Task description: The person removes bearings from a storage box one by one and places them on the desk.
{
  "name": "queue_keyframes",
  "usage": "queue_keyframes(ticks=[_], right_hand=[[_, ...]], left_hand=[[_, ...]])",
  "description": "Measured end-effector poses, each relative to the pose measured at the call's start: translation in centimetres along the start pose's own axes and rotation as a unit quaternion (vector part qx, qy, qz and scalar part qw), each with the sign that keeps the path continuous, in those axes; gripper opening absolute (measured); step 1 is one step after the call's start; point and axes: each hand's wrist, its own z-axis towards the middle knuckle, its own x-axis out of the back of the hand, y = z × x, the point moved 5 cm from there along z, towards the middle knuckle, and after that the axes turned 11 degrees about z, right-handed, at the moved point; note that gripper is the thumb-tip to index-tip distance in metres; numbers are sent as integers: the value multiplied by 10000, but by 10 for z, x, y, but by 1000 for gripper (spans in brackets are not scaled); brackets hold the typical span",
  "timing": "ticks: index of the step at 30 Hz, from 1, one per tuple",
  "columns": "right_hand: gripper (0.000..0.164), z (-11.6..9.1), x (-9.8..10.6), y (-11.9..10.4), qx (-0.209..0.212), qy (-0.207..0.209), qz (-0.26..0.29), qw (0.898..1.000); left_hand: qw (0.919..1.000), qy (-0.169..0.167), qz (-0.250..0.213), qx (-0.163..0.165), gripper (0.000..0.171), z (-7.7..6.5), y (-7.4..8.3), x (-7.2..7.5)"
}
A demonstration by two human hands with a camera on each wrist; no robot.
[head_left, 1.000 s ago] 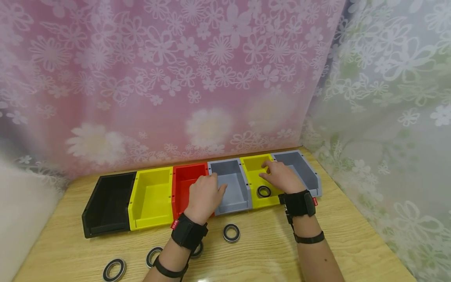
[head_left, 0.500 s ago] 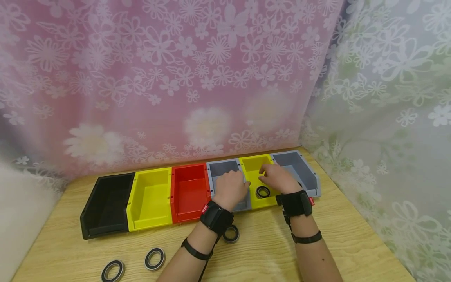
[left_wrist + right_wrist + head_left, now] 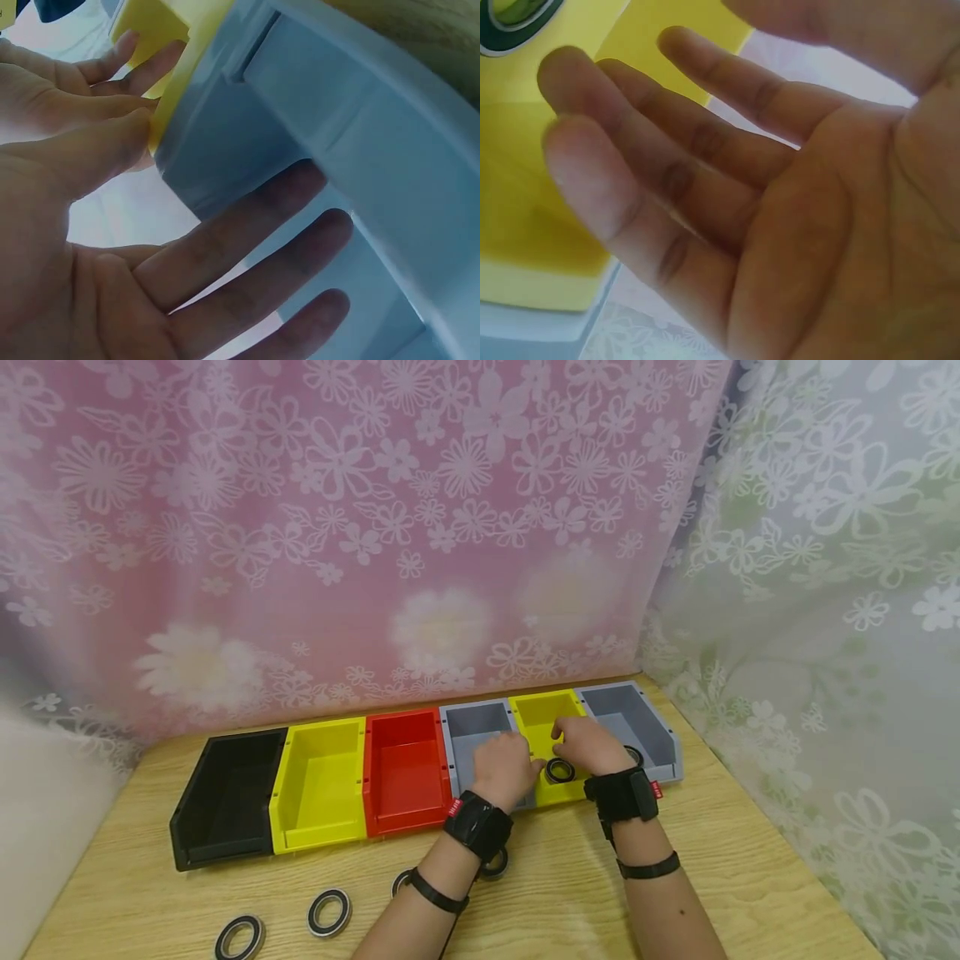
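Observation:
My left hand (image 3: 507, 770) hovers over the left grey bin (image 3: 461, 739) holding nothing. In the left wrist view its fingers (image 3: 247, 292) extend loosely into that bin, and its thumb lies by the wall shared with the yellow bin. Over the right-hand yellow bin (image 3: 543, 714) is my right hand (image 3: 594, 746), its fingers (image 3: 697, 135) loosely bent around nothing. A ball bearing (image 3: 560, 780) lies in that yellow bin, left of the right hand. Another bearing (image 3: 638, 757), partly covered by the right hand, sits in the far-right grey bin (image 3: 637, 722).
Left along the row stand a red bin (image 3: 408, 768), a yellow bin (image 3: 322, 785) and a black bin (image 3: 232, 793). Several bearings lie on the wooden table (image 3: 570, 893), two of them partly under the left arm. A flowered curtain (image 3: 337, 543) hangs behind.
My left hand has moved right, from the red bin's edge to the grey bin beside the yellow one. The right hand has shifted slightly down, and the bearing in the far-right bin shows more.

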Motion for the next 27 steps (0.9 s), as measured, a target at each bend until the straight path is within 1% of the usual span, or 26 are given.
queue_keyframes(ticks=[3, 8, 10, 16, 18, 21, 22, 27], right_hand=[[31, 2, -4, 1, -32, 36, -123, 9999], [35, 8, -11, 0, 36, 151, -276, 9995], [36, 10, -15, 0, -1, 176, -369, 9992], [37, 14, -22, 0, -202, 134, -713, 9972], [34, 15, -23, 2, -257, 122, -825, 9962], [26, 16, -25, 5, -349, 111, -863, 9956], [25, 16, -25, 5, -368, 124, -863, 9955], [36, 16, -26, 7, -380, 189, -862, 9954]], left_hand=[[10000, -25, -77, 11, 46, 0, 0, -2], [9999, -14, -147, 49, 45, 2, 1, -4], [9999, 2, -136, 64, 45, 3, 1, -4], [9997, -87, -215, 89, 45, 5, 1, -7], [9995, -134, -284, 89, 45, 5, 1, -7], [9992, -107, -366, 68, 45, 5, 1, -6], [9992, -103, -384, 61, 45, 5, 0, -6], [9990, -57, -432, 62, 43, 5, 0, -6]])
